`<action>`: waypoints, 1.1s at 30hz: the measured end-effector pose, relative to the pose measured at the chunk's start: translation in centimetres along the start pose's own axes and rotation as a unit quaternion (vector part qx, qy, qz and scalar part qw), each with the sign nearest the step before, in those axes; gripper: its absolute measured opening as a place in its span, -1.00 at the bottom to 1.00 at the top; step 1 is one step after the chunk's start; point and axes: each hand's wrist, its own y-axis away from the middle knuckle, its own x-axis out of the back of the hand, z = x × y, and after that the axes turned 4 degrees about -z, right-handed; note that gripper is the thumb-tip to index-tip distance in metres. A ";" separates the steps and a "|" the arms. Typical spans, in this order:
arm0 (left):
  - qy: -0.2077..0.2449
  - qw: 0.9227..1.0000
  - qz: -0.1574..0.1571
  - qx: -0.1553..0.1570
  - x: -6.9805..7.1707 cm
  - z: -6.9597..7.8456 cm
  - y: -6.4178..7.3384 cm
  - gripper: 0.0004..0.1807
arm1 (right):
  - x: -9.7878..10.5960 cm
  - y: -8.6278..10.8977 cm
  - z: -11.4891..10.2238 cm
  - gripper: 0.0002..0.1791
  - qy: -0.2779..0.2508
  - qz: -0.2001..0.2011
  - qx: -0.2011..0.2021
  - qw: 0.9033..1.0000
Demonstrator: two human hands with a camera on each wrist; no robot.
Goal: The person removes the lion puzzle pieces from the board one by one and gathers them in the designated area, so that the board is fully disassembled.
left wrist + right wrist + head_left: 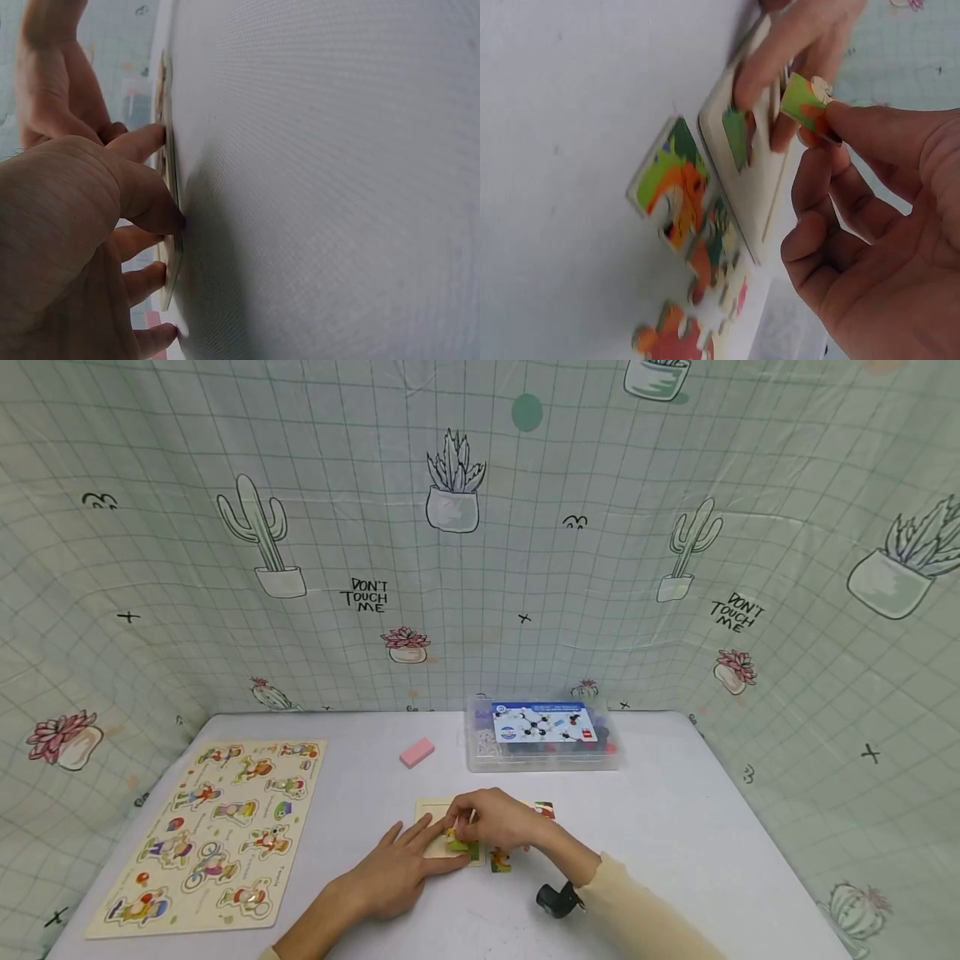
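A small wooden puzzle tray (761,210) with a raised pale border lies at the front middle of the table. My left hand (393,872) rests spread over its left side, fingers straight and touching the frame. Between thumb and forefinger my right hand (495,820) pinches a green and orange puzzle piece (804,105), held just above the tray. One green piece (737,139) lies inside the tray near the left fingers. Beside the tray are loose jigsaw pieces, among them a green and orange corner piece (671,180) and a red piece (679,339).
A large peg puzzle board (206,839) with cartoon figures lies at the left. Behind the tray sit a pink block (417,752) and a clear plastic case (543,758) with a blue label. A black object (557,900) is by the right forearm. Patterned cloth hangs behind.
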 end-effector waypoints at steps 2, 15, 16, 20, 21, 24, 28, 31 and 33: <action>0.001 1.000 0.001 0.000 0.0 0.0 0.0 -0.28 | 0.6 0.3 0.3 -0.89 0.002 0.002 -0.005 1.000; -0.001 1.000 0.008 0.000 -0.1 0.0 0.1 -0.27 | 2.9 3.8 2.6 -0.88 0.007 0.005 -0.049 0.999; -0.002 1.000 0.010 -0.001 -0.1 0.0 0.1 -0.27 | 3.0 4.0 2.9 -0.88 0.009 0.002 -0.050 0.999; 0.001 1.000 0.012 -0.001 -0.1 0.1 0.1 -0.26 | 3.2 5.0 3.9 -0.87 0.009 -0.018 -0.048 0.999; 0.003 1.000 0.012 0.000 -0.1 0.1 0.1 -0.26 | 3.3 5.3 4.2 -0.86 0.009 -0.024 -0.046 0.999; 0.011 1.000 0.011 0.002 0.0 0.2 0.1 -0.26 | 3.3 5.8 4.7 -0.86 0.005 -0.041 -0.043 0.998; 0.014 1.000 0.010 0.002 0.1 0.2 0.1 -0.26 | 3.2 6.2 5.1 -0.86 0.005 -0.053 -0.042 0.998; 0.016 1.000 0.009 0.002 0.1 0.2 0.1 -0.27 | 3.1 6.3 5.2 -0.85 0.014 -0.054 -0.042 0.998; 0.017 1.000 0.008 0.003 0.1 0.2 0.0 -0.26 | 3.0 6.3 5.3 -0.85 0.021 -0.052 -0.041 0.998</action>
